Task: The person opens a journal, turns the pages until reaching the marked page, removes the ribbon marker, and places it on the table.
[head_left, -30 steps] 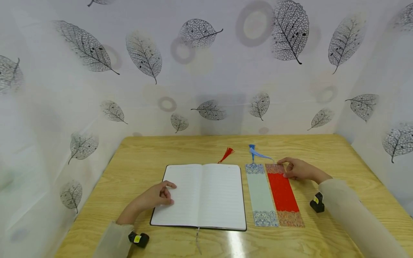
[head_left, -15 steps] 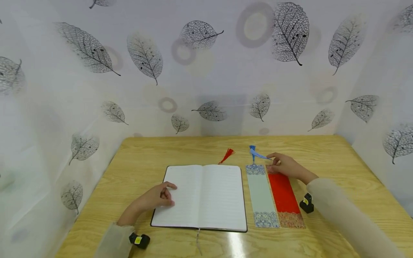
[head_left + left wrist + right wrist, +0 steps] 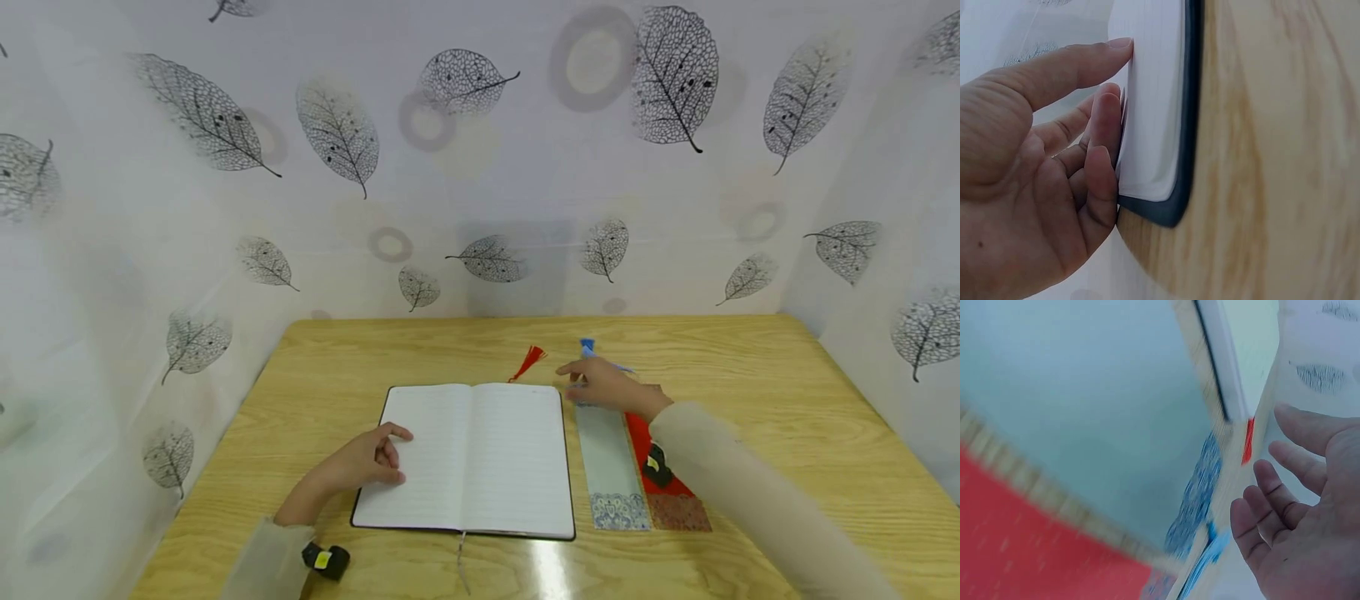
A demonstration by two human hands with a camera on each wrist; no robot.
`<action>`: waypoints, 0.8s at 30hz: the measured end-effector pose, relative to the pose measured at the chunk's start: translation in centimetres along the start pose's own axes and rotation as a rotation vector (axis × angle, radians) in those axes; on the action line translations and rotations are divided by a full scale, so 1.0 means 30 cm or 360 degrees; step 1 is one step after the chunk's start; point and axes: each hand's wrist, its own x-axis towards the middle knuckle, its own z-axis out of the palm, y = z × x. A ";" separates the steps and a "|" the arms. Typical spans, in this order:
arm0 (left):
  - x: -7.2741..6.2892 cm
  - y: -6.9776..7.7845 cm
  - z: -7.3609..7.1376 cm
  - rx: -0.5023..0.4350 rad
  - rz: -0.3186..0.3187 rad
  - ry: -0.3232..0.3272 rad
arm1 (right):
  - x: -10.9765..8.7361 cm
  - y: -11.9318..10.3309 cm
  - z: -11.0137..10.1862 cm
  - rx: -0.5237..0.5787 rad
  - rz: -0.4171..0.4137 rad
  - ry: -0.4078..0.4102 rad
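An open notebook (image 3: pixel 517 458) with lined white pages and a dark cover lies on the table. On its left page rests my left hand (image 3: pixel 363 458), thumb and fingers loosely bent at the page's outer edge (image 3: pixel 1150 125). To the notebook's right lie two bookmarks side by side: a pale green one (image 3: pixel 606 454) with blue lace-patterned ends and a red one (image 3: pixel 678 510). My right hand (image 3: pixel 603 385) hovers over the top of the pale bookmark, fingers relaxed and holding nothing. It partly covers the blue tassels (image 3: pixel 1207 556). The right forearm hides part of the red bookmark.
A red tassel (image 3: pixel 531 360) lies behind the notebook, its cord reaching the top edge. A thin grey ribbon (image 3: pixel 461 562) trails from the notebook's bottom. Leaf-patterned cloth (image 3: pixel 495 167) stands around the wooden table (image 3: pixel 375 346).
My right hand has moved left from the top of the red bookmark to above the pale one. My left hand stays on the page, and the notebook and bookmarks stay put.
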 end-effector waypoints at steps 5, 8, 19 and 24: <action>-0.002 -0.001 -0.003 -0.0007 0.0017 -0.0004 | 0.042 -0.043 0.039 -0.0226 0.0002 -0.0068; -0.003 -0.002 -0.003 -0.0020 0.0030 -0.0003 | 0.052 -0.061 0.056 -0.0310 0.0042 -0.0115; 0.002 -0.008 0.000 0.0009 -0.0002 0.0008 | 0.045 -0.079 0.058 -0.0319 0.0009 -0.0125; 0.003 -0.012 0.000 0.0025 -0.0006 0.0017 | 0.044 -0.070 0.063 -0.0357 -0.0063 -0.0081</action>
